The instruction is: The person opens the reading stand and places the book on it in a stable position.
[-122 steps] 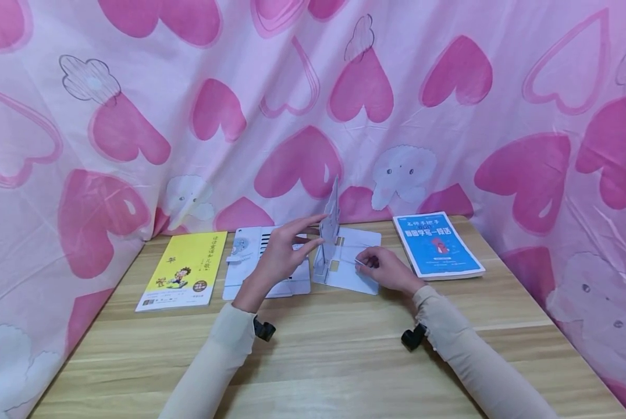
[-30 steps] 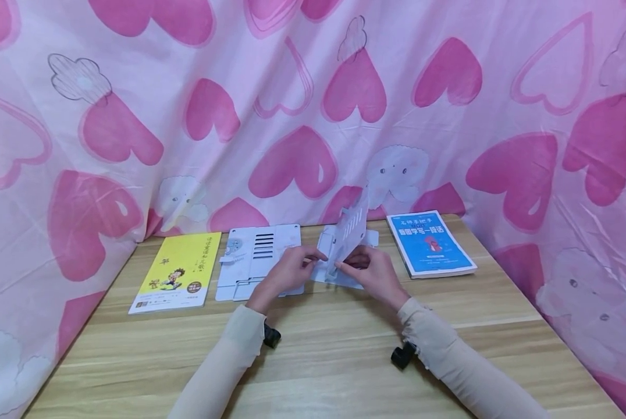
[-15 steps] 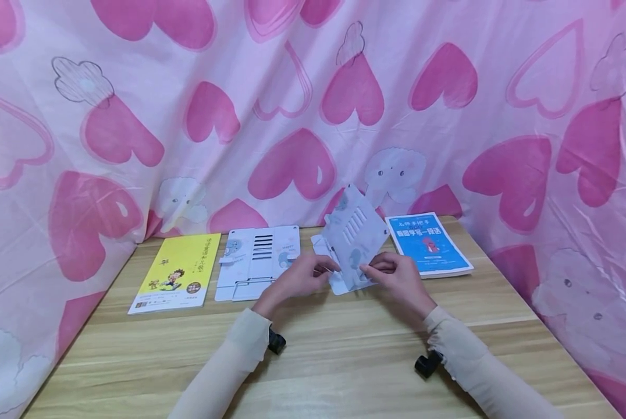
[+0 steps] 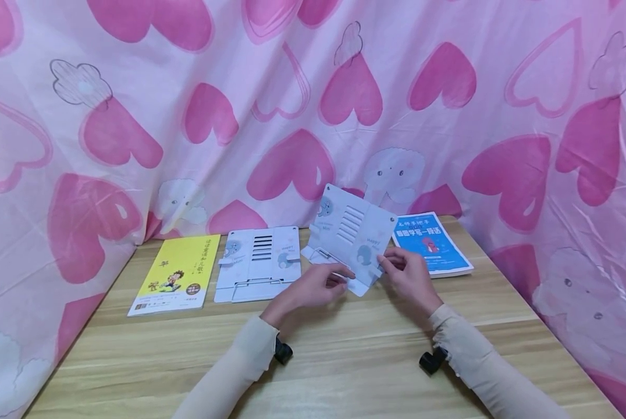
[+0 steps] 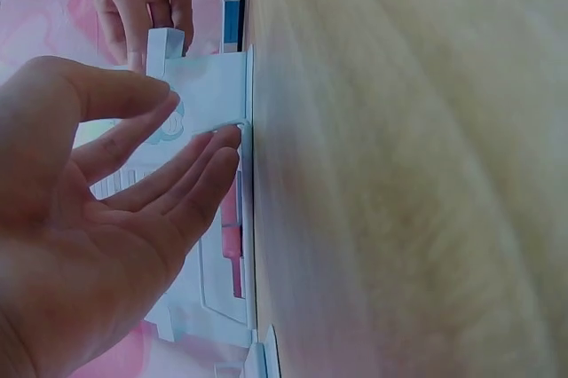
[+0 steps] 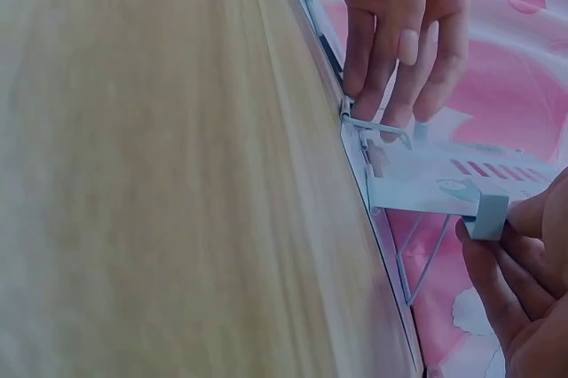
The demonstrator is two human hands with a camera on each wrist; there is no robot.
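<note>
Right hand (image 4: pixel 409 276) pinches the pale-blue slotted rectangular stand (image 4: pixel 365 231) at its right edge. Left hand (image 4: pixel 314 286), fingers extended, is beside its wire bar (image 6: pixel 379 127).

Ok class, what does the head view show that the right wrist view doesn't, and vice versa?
Only the head view: the yellow book and blue book.

Only the right wrist view: thin wire legs behind the raised stand.

Both: that stand, left hand, right hand, wooden table, pink cloth.
</note>
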